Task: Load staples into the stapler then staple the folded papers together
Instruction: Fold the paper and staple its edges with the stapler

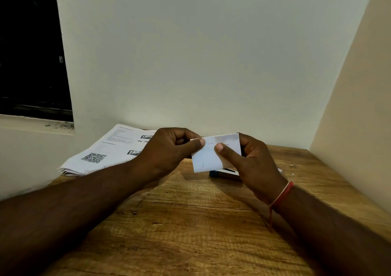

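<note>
Both hands are up off the desk (190, 222) w/ the folded papers (211, 159) held between them, approx. centre of view, just above the wood. Left hand (169, 148): grip pinches the packet's left edge, thumb on the near face, other fingers curled behind. Right hand (254, 163): grip pinches the right side, thumb (224, 149) flat on the front, fingers wrapped round the back.

Short dark dashes sit along the packet's top edge, plus one upright dash low on the left. Prob. staples already driven, but too small to be sure. So the step looks like stapling or checking, not loading.

A blue-and-dark object (213, 173) lies on the desk right below the packet, mostly hidden. Could be the stapler or a staple box; can't tell.

Next move, as I judge it: free one hand, keep the other pinching so the layers stay aligned, reach for that object, feed an unstapled edge into it. Risk: layers slip if the pinch loosens.

A stack of printed sheets (105, 148) lies far left on the desk, well apart.
</note>
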